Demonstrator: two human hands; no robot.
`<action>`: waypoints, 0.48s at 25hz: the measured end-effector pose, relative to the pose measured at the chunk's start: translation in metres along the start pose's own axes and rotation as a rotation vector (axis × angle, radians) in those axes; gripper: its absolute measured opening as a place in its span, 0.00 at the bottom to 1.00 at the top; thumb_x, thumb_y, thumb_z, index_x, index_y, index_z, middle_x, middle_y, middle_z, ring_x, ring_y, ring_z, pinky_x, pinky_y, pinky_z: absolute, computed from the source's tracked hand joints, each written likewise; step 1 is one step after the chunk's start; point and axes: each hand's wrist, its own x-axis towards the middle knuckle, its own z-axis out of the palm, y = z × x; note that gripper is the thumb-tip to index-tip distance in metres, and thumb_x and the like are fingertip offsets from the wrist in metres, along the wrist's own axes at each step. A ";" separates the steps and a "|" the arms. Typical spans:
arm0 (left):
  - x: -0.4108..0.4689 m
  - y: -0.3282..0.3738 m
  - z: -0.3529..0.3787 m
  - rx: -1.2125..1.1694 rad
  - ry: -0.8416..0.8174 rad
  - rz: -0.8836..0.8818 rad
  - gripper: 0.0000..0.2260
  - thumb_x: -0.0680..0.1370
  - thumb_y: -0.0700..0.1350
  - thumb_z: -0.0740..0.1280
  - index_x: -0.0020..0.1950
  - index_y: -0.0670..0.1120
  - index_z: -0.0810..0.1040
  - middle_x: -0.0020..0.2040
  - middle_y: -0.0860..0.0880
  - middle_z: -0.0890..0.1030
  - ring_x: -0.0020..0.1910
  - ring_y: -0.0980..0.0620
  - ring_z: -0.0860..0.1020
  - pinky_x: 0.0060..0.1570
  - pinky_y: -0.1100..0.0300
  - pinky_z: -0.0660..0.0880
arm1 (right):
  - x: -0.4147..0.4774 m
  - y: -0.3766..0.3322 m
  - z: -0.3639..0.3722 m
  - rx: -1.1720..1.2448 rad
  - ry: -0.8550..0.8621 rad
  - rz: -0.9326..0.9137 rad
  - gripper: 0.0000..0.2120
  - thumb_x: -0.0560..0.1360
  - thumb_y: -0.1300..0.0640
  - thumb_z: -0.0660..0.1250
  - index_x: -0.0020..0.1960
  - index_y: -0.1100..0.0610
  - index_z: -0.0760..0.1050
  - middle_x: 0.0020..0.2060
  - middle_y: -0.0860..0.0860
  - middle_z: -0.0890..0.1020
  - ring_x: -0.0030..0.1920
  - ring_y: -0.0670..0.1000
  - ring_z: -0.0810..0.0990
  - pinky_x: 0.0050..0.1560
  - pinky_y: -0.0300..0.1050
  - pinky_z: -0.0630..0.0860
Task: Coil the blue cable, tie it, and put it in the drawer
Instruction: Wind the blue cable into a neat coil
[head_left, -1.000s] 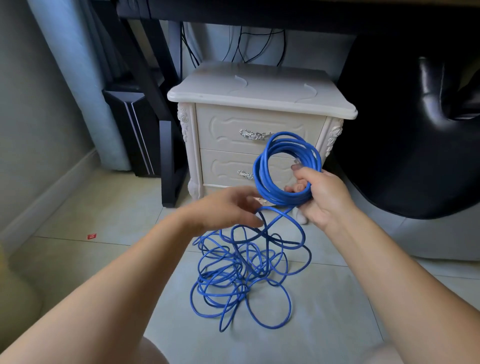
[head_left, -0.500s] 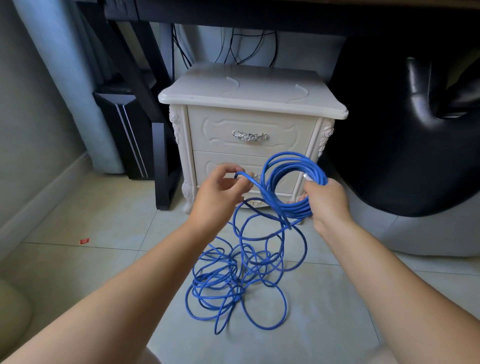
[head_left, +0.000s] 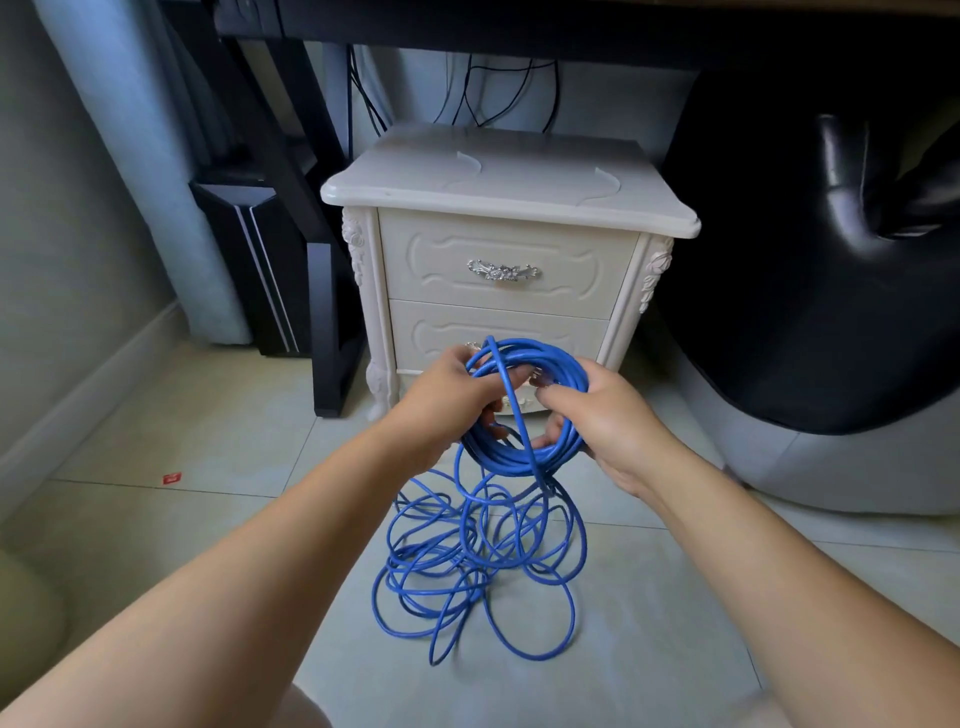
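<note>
A blue cable (head_left: 519, 452) is partly wound into a coil held in the air in front of a white nightstand. My right hand (head_left: 608, 421) grips the coil's right side, thumb over the strands. My left hand (head_left: 452, 405) holds the coil's left side, fingers curled round the strands. One strand crosses the front of the coil and runs down to a loose tangle of cable (head_left: 478, 566) on the floor. The nightstand has an upper drawer (head_left: 571, 275) and a lower drawer (head_left: 431, 332), both closed.
The nightstand (head_left: 498, 182) stands under a dark desk, with a black desk leg (head_left: 327, 322) at its left and a black computer case (head_left: 249, 260) behind. A large black and grey cushioned seat (head_left: 810, 312) fills the right. A small red scrap (head_left: 171, 478) lies on the tiled floor.
My left hand moved right and brought its strand onto the coil, now holding the coil's left side. The coil sits lower and flatter between both hands. Less loose cable hangs between hands and floor.
</note>
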 end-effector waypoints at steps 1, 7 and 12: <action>0.000 0.001 0.001 0.082 0.047 0.051 0.10 0.78 0.43 0.70 0.54 0.40 0.74 0.31 0.48 0.71 0.25 0.58 0.71 0.32 0.59 0.80 | 0.001 -0.001 -0.001 0.003 0.007 -0.007 0.10 0.76 0.61 0.66 0.57 0.52 0.73 0.33 0.48 0.81 0.33 0.47 0.81 0.53 0.62 0.80; -0.002 0.002 -0.003 0.343 0.125 0.181 0.05 0.79 0.39 0.64 0.51 0.47 0.78 0.31 0.51 0.73 0.26 0.57 0.71 0.25 0.65 0.74 | -0.006 -0.006 0.004 -0.444 -0.020 -0.309 0.15 0.69 0.46 0.74 0.50 0.48 0.72 0.55 0.43 0.72 0.51 0.36 0.73 0.48 0.20 0.64; 0.001 0.005 -0.015 0.350 0.135 0.233 0.02 0.79 0.47 0.69 0.48 0.50 0.80 0.28 0.53 0.70 0.22 0.58 0.69 0.30 0.58 0.77 | 0.010 -0.002 -0.010 -0.110 0.012 -0.230 0.02 0.77 0.59 0.69 0.46 0.53 0.78 0.46 0.53 0.83 0.47 0.55 0.82 0.44 0.40 0.76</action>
